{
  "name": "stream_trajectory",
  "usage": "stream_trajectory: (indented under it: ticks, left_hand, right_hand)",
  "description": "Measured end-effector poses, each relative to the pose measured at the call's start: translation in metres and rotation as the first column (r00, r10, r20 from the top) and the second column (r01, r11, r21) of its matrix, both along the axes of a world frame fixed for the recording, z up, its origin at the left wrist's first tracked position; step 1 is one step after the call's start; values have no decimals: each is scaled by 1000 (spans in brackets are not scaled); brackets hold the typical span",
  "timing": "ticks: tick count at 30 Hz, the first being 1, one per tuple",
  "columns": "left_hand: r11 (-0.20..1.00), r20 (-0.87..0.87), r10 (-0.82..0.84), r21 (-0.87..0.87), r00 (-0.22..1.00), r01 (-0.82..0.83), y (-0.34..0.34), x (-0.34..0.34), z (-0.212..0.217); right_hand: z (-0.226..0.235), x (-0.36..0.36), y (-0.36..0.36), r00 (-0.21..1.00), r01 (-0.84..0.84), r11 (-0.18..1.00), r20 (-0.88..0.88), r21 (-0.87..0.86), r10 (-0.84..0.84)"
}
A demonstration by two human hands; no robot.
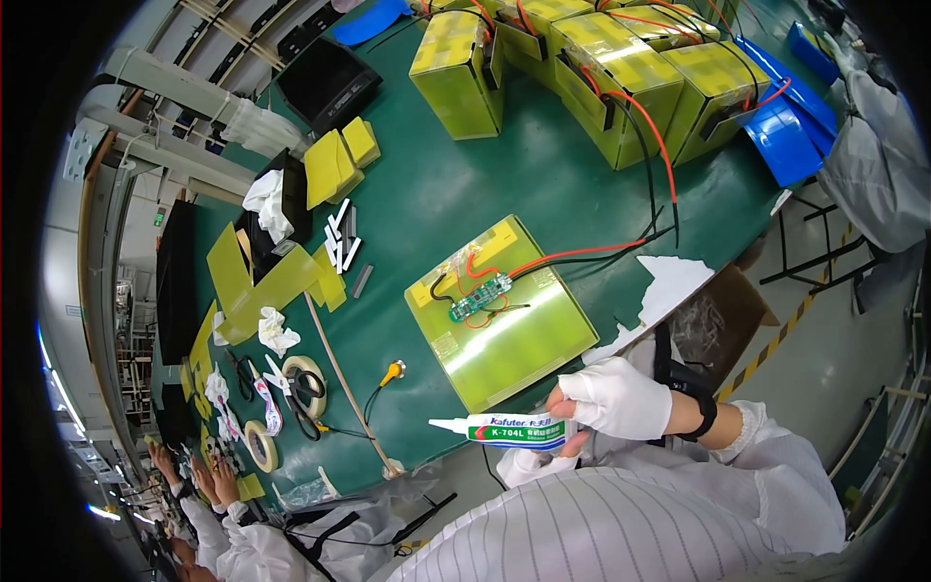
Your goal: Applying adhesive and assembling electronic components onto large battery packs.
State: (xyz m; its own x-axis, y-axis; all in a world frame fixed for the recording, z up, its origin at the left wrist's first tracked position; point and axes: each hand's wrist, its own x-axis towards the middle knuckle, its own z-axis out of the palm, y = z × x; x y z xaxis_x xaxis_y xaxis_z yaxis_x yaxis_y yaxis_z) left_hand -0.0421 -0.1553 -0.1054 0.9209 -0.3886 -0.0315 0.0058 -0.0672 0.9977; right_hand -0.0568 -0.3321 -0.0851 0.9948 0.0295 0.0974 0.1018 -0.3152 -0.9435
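Observation:
A white and green glue tube (514, 432) with a long pointed nozzle is held just off the table's near edge, nozzle toward the left. My right hand (616, 396), in a white glove with bare fingertips, pinches the tube's tail end. Below the tube is my left hand (535, 466), gloved alike and partly hidden; its bare fingertips close on the tube's lower side near the tail. Beyond the hands lies a yellow-green wrapped battery pack (524, 349). On top of it sits a small green circuit board (480, 298), with red and black wires (592, 252) running off to the right.
Several wrapped battery packs (456, 82) stand at the far side of the green table (407, 184). Scissors (296, 403), a tape roll (260, 446) and a cord with a yellow plug (393, 372) lie at left. An open carton (722, 320) is at right. Other people's hands (213, 480) show lower left.

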Motion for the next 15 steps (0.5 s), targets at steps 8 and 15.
stream_trajectory:
  ticks: [8,15]
  left_hand:
    - [999,235,-48,17,971,46,13,3,-25]
    - [999,249,-30,32,968,23,5,3,-19]
  right_hand:
    - [-2,1,2,1000,-16,1000,8,2,16]
    - [-3,0,1,1000,4,1000,-1,6,-4]
